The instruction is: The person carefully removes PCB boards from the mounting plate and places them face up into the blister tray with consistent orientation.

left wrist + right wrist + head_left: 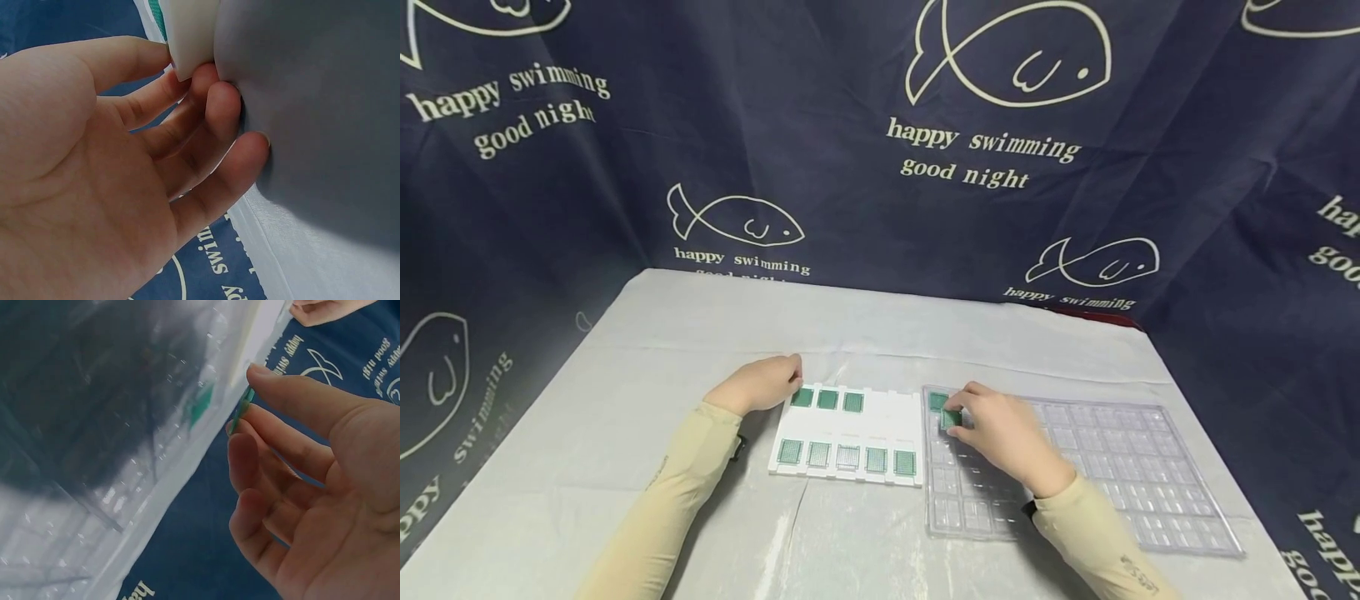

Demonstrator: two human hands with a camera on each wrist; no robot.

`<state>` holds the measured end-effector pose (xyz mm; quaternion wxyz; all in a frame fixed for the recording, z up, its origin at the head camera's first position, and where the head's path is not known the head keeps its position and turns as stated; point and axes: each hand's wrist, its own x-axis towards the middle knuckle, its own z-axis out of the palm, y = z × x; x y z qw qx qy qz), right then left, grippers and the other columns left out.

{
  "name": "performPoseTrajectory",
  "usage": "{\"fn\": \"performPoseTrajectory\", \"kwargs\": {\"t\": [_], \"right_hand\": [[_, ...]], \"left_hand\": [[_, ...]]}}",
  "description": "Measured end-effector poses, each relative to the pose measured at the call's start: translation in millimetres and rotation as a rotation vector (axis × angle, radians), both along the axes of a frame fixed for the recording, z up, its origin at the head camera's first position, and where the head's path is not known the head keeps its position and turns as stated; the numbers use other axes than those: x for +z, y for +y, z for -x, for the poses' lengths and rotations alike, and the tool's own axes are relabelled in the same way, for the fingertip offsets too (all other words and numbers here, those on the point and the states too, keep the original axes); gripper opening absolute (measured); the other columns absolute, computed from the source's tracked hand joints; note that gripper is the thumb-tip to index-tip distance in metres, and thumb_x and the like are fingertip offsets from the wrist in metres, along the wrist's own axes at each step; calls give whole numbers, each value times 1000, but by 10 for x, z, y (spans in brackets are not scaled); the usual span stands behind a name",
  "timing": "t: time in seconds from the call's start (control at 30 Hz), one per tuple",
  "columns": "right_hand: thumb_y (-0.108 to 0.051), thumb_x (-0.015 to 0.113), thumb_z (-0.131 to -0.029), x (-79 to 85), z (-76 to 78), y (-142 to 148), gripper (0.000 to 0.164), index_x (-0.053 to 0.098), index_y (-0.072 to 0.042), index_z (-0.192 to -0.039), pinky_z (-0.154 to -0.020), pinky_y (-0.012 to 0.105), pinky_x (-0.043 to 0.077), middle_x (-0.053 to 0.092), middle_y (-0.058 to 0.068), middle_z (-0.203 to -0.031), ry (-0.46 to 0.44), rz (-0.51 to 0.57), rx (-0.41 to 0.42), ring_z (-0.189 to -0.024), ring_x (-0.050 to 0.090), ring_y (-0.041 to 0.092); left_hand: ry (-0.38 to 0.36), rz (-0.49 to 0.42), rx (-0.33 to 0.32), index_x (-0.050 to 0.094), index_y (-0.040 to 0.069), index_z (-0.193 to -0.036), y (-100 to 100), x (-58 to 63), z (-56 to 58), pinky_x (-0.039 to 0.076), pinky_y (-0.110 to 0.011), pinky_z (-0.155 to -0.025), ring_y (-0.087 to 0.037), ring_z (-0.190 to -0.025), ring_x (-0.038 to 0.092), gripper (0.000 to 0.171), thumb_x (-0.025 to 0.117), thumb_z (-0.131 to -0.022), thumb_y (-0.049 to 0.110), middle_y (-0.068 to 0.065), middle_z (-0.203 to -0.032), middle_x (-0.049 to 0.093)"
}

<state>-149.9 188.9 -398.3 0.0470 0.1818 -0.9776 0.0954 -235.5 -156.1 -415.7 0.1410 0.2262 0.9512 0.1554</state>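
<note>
My left hand (758,387) pinches the white rectangular tray (883,418), probably steadying it; my right hand's fingers (267,374) clamp a thin green square board (951,421) by its edges.

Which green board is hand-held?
The green board pinched by the right hand over the clear tray; the others lie in that tray or on the white holder.

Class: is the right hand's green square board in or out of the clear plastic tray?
Out: the right hand pinches the green square board above the clear plastic tray.
</note>
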Motion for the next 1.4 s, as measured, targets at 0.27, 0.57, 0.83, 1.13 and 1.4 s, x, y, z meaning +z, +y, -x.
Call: {"fn": "performPoseTrajectory", "kwargs": {"t": [0.27,0.57,0.83,1.13,1.4], "right_hand": [[-23,88,-77,-109,26,-64,30,77,-16,-105,-56,24,46,70,-4,-96,-64,8,-9,-64,50,5],[-25,89,-76,-174,30,-71,31,77,-17,-103,-61,30,52,70,-5,-95,-42,-39,18,-70,55,6],[-24,90,-74,-175,35,-61,32,77,-16,-103,-66,34,57,72,-3,-98,-11,-16,20,-76,65,11],[-24,90,-75,-179,27,-34,32,77,-16,-104,-68,37,57,71,-4,-98,-54,-26,-5,-78,66,13],[-24,89,-76,-179,30,-36,32,77,-17,-104,-67,36,57,71,-4,-100,-48,-23,-11,-79,66,13]], "left_hand": [[-14,-7,13,59,6,-101,14,26,-19,55,-46,-90,-21,-87,63,13,51,-104,16,-7,-94,67],[-19,-19,5,59,6,-100,12,33,-20,55,-44,-87,-19,-83,61,12,51,-103,15,-7,-92,66],[-23,-18,23,59,6,-101,6,12,-20,55,-45,-89,-19,-85,62,13,51,-104,16,-7,-94,67],[-35,-41,35,59,7,-100,19,-37,-63,55,-44,-87,-18,-84,61,11,52,-103,15,-6,-91,66],[-25,-33,46,59,7,-99,20,4,-62,54,-44,-85,-19,-83,60,11,53,-103,15,-6,-91,65]]}}
